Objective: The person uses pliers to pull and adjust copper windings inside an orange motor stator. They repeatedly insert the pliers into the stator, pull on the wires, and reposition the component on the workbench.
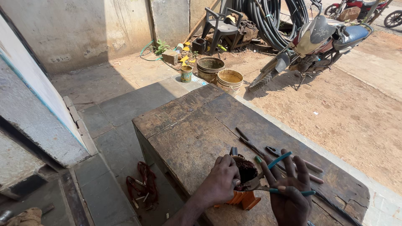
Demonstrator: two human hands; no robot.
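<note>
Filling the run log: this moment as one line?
left hand: grips orange motor part | right hand: holds teal-handled pliers at it | on wooden bench

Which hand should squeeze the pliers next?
Probably the right hand: it already holds the blue-handled pliers, whose jaws sit at the round coil part. The left hand is busy steadying that part.

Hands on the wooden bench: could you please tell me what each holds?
Left hand: closed on the round orange part.
Right hand: holding green-handled pliers.
</note>
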